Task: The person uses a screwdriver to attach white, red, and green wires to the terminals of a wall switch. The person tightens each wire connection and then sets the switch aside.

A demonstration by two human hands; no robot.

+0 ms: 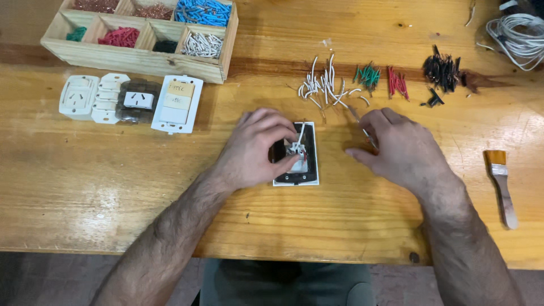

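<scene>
Varnished wooden table [113,187], worn and glossy, seen from above. At the middle, a socket plate [296,180] lying back-up, white rim round a dark frame, with a white module [297,160] seated in it and a white wire [300,132] sticking up from the module. Left hand [255,150] draped over the plate's left side, fingers [283,127] curled and pinched on the module, thumb beneath. Right hand [399,147] just right of the plate, fingers bent and close together over a thin tool [368,136]; grip mostly hidden, so hard to tell how firmly closed. Just beyond the fingertips, loose white wire bits [323,85], then green [368,73], red [396,84] and black [441,71] bundles further right. Far left of the left fingers, a row of spare sockets [130,101] and a compartmented wooden tray [141,56] of sorted wire pieces. Far right, a paintbrush [501,187] and a coil of white cable [518,34].
</scene>
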